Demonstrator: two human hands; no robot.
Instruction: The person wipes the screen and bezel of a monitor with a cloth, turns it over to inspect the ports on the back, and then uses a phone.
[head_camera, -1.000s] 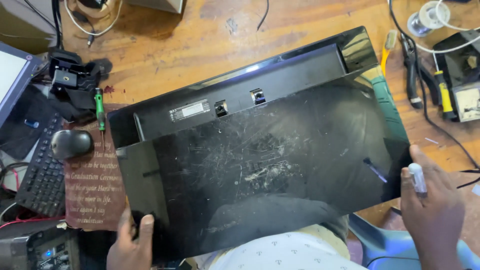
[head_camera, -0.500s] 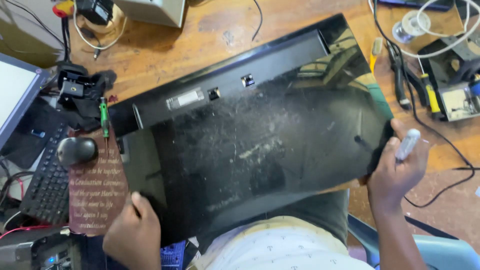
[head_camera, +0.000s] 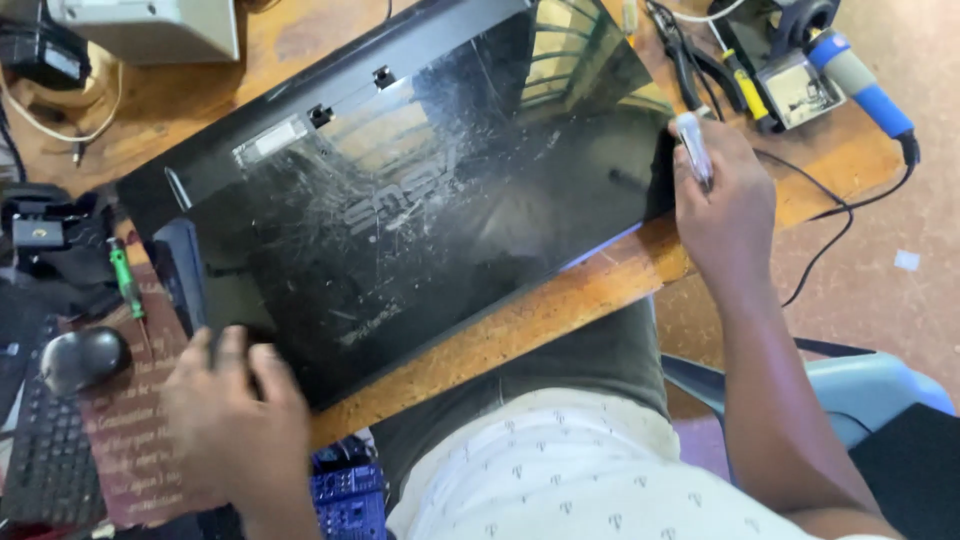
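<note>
Black monitor back cover (head_camera: 400, 200) lay scuffed-face-up, skewed across wooden bench (head_camera: 560, 310); left hand (head_camera: 235, 420) pressed near-left corner, fingers spread, right hand (head_camera: 725, 205) at right edge, fingers clamped on marker (head_camera: 692, 148) — mid-repositioning, likely needs squaring next.

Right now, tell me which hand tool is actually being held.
The clear-handled screwdriver, gripped in the right hand at the black panel's edge. The green-handled screwdriver and yellow-handled tool lie untouched on the bench.
</note>
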